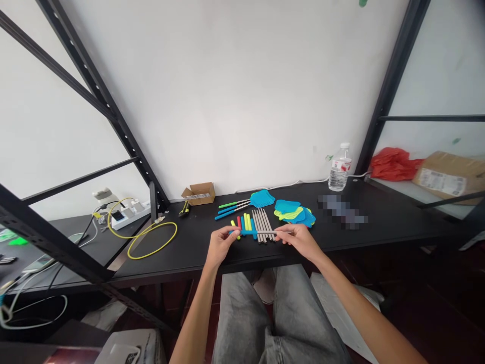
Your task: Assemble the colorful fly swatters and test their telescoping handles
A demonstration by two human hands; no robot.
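My left hand (221,243) is closed on a blue handle grip (249,232) near the table's front edge. A thin metal rod (267,232) runs in line with the grip, its other end pinched in my right hand (299,240). Whether the rod sits inside the grip cannot be told. Just behind lie several loose metal rods (261,218) side by side, next to yellow grips (247,221) and a red grip (239,221). Beyond them are complete fly swatters with a blue head (262,197) on top. Loose blue swatter heads (287,206) and yellow ones are piled behind my right hand.
On the black table (182,240) stand a small open cardboard box (200,194) and a water bottle (340,169). A yellow cable (176,235) loops at the left, by a white power strip (131,215). Black shelf posts (127,136) rise at both sides.
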